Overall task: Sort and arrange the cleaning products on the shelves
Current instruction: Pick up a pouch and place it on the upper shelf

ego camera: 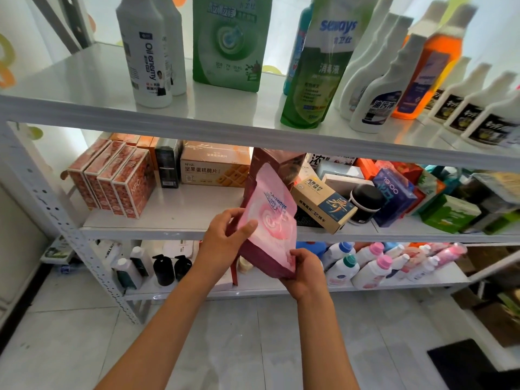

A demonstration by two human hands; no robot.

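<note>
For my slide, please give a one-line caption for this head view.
Both hands, left hand and right hand, hold a pink pouch before the middle shelf of a stocked white rack.

L hand (225, 235) bare | R hand (305, 273) bare | forearms bare, sleeveless

Pink pouch (271, 218): pale pink face, deeper pink swirl, blue lettering, maroon back and base. Far top shelf (84, 80) white. White bottle (147, 52) at left, black lettering. Green pouch (229, 43) with pale ring pattern. Orange bottle (430, 66) far right, white cap. Middle-shelf cartons (112, 181) at left: red-orange speckled print, white edges. Black jar (365, 202), blue box (394, 195).
</note>
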